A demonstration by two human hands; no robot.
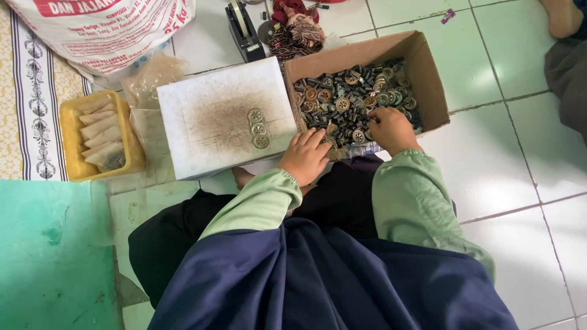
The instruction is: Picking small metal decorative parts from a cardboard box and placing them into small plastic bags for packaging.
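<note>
An open cardboard box sits on the tiled floor in front of me, filled with several small round metal wheels and dark cylindrical pieces. My right hand reaches into the box's near edge, its fingers curled down among the parts; what it grips is hidden. My left hand rests with its fingers apart on the near right corner of a stained white block. Three of the round metal wheels lie in a row on that block, just left of my left hand.
A yellow tray with folded paper packets stands at the left beside clear plastic bags. A large printed sack lies at the back left, a tape dispenser and fabric scraps at the back. Another person's foot is at the top right.
</note>
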